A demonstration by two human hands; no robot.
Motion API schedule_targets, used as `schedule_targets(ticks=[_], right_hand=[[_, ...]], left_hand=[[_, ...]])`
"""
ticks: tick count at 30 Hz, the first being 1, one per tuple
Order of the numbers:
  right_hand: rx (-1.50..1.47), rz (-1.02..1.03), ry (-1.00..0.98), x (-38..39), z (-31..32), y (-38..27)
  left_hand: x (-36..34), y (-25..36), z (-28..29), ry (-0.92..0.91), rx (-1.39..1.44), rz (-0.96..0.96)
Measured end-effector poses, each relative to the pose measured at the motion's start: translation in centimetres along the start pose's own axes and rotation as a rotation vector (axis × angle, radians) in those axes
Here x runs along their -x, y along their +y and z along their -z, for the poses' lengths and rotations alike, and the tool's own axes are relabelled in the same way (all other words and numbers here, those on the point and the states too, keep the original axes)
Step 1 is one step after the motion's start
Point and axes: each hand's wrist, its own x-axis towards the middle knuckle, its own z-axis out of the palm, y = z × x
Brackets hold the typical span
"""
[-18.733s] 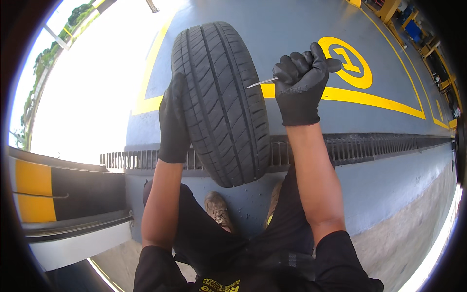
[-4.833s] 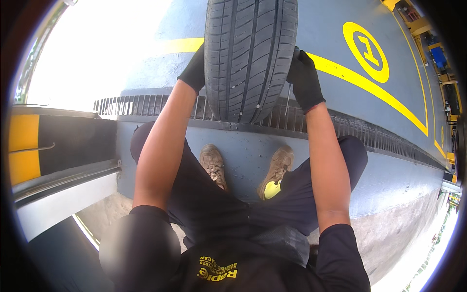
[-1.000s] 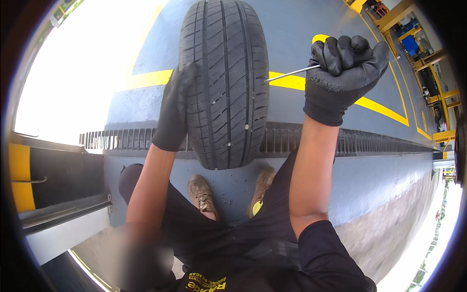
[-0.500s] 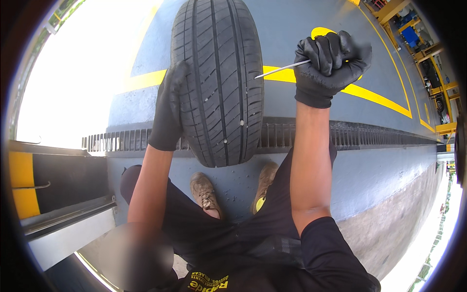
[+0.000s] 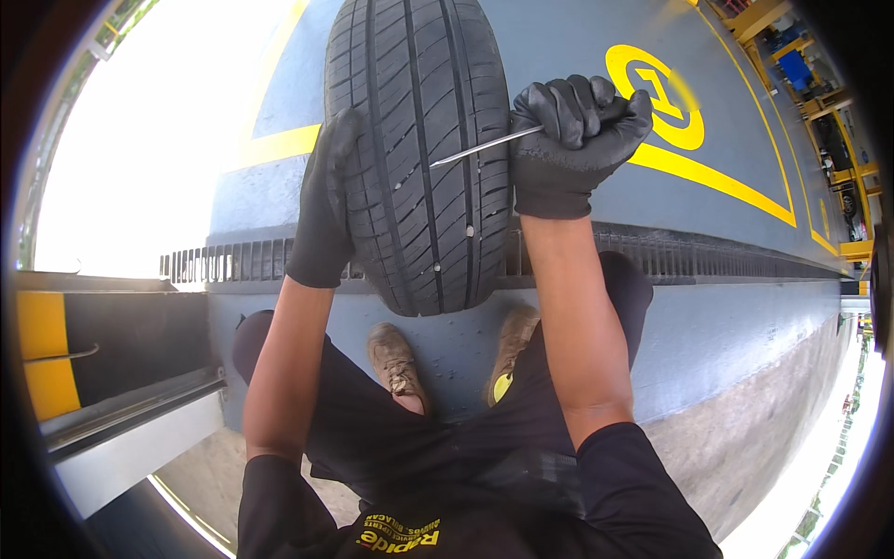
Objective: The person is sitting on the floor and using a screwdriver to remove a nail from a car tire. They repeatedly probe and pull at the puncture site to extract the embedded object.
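An upright black tire [image 5: 414, 238] with grooved tread and a few pale specks stands between my feet. My left hand [image 5: 321, 205], in a black glove, grips the tire's left side. My right hand [image 5: 577, 140], also gloved, is closed in a fist around a slim metal pick [image 5: 480, 148], its handle hidden by the fingers. The pick points left across the tread, its tip on or just over the middle grooves; contact is hard to tell.
Underneath runs a drain grate [image 5: 670, 253]. The blue-grey floor [image 5: 726, 158] carries yellow lines and a painted circle. At left is a yellow-and-black striped block [image 5: 88, 335] with a hooked rod. Yellow equipment [image 5: 801, 112] lines the far right; glare fills the upper left.
Since half a second ago, my right hand has moved left and slightly down, carrying the pick tip from the tread's right edge to its middle. Earlier, both hands gripped the tire's sides farther forward.
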Motion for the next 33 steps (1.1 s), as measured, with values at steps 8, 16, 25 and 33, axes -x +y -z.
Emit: schedule_targets(ticks=[8, 16, 25, 33], right_hand=[[0.130, 0.141, -0.050, -1.7, -2.4, -3.6], [0.340, 0.172, -0.488, -1.9, -3.3, -5.1], [0.400, 0.108, -0.557, -1.8, -4.0, -5.3], [0.368, 0.132, -0.553, -1.6, -3.7, -4.9]], left_hand=[[-0.6, 1.3, -1.2, 0.065, 0.085, 0.143], [-0.9, -2.3, 1.4, -0.011, -0.517, -0.430], [-0.2, 0.6, -0.7, -0.027, 0.023, 0.069], [-1.2, -2.7, 1.4, -0.063, -0.270, -0.192]])
